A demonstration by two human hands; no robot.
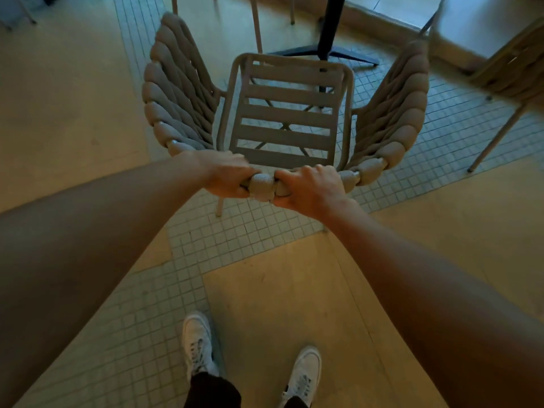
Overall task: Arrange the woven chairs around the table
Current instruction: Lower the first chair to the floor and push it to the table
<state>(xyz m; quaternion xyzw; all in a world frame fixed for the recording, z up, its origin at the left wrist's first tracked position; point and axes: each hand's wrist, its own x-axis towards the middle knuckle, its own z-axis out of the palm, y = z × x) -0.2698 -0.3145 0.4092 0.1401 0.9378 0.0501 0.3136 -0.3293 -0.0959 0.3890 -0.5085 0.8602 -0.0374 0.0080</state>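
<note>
Head view, looking down over woven chair [284,113], used as landmark below. Far left of chair: plain tan floor [59,113], nothing in the way. Left woven side panel [179,83] flares out and up. Left hand [226,176] on padded top rail [262,185] at chair's near edge, fingers curled fully round it, closed tight. Right hand [312,187] just beside it on same rail, also wrapped shut; only a short stretch of rail showing between the two. Slatted seat [285,116] faces away from body, toward black table pedestal [329,30] just beyond chair's front edge; tabletop itself out of frame. Right woven panel [394,98] mirrors left. Right of chair: second chair [506,75], partly visible, near but apart. White shoes [197,343] behind chair on floor. Chair lifted or dragging: cannot tell; one rear leg [219,206] seen below left hand over tiled strip [235,245]. Judged step: pushing chair in toward pedestal. Risks: front legs catching pedestal's spread black feet [353,54] if pushed straight in; right panel clipping second chair if swung right; hands so close together give weak yaw control, so chair could twist off line; leg tips snagging on tile grout if dragged.
</note>
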